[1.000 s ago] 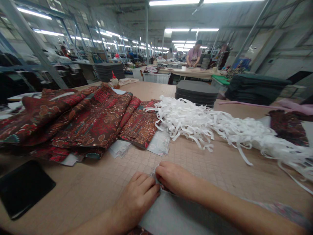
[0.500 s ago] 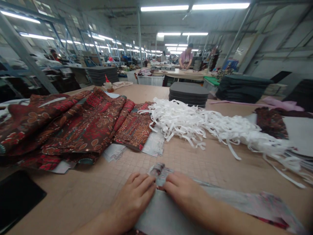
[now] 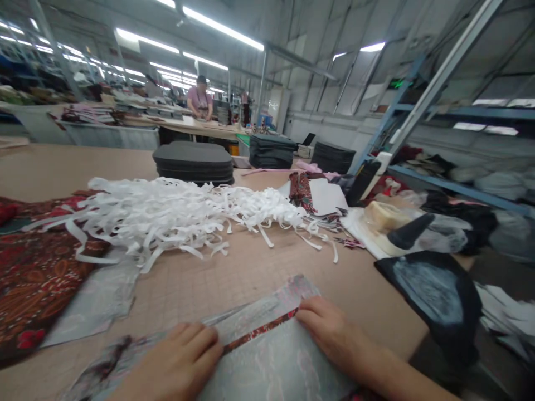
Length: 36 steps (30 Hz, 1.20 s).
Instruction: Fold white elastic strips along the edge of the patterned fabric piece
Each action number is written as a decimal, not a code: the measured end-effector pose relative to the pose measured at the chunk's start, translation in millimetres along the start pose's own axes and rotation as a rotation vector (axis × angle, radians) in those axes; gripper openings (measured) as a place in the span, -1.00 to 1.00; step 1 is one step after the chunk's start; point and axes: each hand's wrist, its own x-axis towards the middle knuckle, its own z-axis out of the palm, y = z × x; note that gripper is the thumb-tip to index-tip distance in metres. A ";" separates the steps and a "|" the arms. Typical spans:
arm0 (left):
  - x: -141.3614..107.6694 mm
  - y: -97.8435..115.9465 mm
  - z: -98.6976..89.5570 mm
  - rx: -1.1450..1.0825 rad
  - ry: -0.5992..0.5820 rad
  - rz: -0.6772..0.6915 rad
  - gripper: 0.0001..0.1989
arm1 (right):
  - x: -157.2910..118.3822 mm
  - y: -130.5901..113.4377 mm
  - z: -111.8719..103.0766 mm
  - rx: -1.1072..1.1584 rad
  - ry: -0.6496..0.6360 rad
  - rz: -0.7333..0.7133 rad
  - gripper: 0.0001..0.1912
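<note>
In front of me lies a fabric piece (image 3: 280, 362) with its pale grey underside up. A narrow brown and red patterned strip (image 3: 261, 334) shows along a fold across it. My left hand (image 3: 179, 356) has its fingers curled together on the cloth at the strip's left end; the thumb is hidden. At the strip's right end my right hand (image 3: 328, 331) grips the folded edge with its fingers closed. Rumpled cloth (image 3: 104, 362) runs out to the left of my left hand.
A heap of white strips (image 3: 167, 217) spreads beyond the cloth. Patterned fabric (image 3: 45, 273) is at left, stacked dark pads (image 3: 192, 161) behind. To the right are a black cloth (image 3: 434, 301), small scissors (image 3: 351, 243) and a shelf (image 3: 468, 186). A person (image 3: 200, 100) stands at a far table.
The view has swung right. My hands, close together before, are now apart at either end of the patterned strip, which now shows at greater length between them.
</note>
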 end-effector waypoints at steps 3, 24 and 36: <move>64.0 27.1 13.8 0.048 -0.247 0.116 -0.74 | -4.2 20.7 2.4 0.081 0.119 0.153 -0.76; 141.2 55.9 74.5 0.108 -0.218 0.160 -0.65 | 17.0 39.2 0.8 0.271 0.114 0.399 -0.88; 125.9 51.7 60.8 0.091 -0.331 0.069 -0.72 | 33.5 59.2 -11.0 0.393 -0.091 0.368 -0.91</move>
